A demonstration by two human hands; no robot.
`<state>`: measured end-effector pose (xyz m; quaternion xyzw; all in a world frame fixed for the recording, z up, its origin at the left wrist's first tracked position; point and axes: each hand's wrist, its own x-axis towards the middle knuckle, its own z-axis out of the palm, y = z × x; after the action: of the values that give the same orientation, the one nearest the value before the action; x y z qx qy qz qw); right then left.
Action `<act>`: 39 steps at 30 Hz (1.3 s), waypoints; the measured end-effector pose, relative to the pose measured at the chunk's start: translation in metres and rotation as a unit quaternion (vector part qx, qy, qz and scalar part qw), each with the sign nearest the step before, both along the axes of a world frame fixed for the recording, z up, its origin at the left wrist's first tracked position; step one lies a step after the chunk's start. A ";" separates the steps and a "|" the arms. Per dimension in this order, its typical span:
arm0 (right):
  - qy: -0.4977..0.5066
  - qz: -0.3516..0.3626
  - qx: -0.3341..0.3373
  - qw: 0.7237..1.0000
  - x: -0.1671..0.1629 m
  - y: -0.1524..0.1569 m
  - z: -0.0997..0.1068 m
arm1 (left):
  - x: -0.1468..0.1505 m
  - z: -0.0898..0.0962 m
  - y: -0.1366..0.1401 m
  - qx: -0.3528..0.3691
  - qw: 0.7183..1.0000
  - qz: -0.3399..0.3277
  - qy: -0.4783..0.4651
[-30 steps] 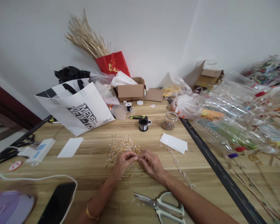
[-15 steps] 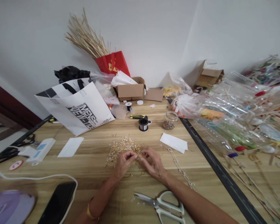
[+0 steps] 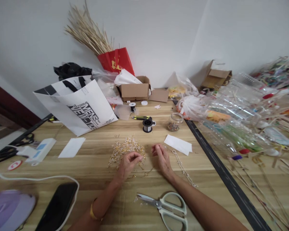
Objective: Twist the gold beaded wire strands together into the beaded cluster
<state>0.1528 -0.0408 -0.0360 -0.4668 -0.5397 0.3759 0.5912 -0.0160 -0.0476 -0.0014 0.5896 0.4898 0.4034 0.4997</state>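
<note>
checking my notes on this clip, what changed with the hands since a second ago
The right hand drew away to the right from the left hand; they had been pinched together at the gold bead cluster. The left hand stays at the cluster's near edge. The scissors, wire spool and chain lie as before.

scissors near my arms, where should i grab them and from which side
Take the scissors by the pale loop handles on their right end, coming from above on the right hand side. They lie flat with the blades pointing left, so the handles are the safe end.

Plain white walls (image 3: 159,35) meet in a corner; wooden table (image 3: 96,173) below
</note>
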 end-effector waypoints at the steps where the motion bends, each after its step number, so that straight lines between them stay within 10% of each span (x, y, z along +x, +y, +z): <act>1: 0.008 -0.001 -0.006 1.000 0.000 0.000 0.000 | 0.000 0.000 0.000 0.000 1.000 0.001 -0.001; 39: -0.178 0.131 0.098 0.970 -0.004 -0.012 0.015 | 0.000 -0.002 -0.004 0.082 0.994 0.025 0.066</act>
<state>0.1486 -0.0530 -0.0215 -0.3911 -0.7272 0.3060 0.4739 -0.0156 -0.0519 -0.0030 0.6417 0.5015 0.4144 0.4062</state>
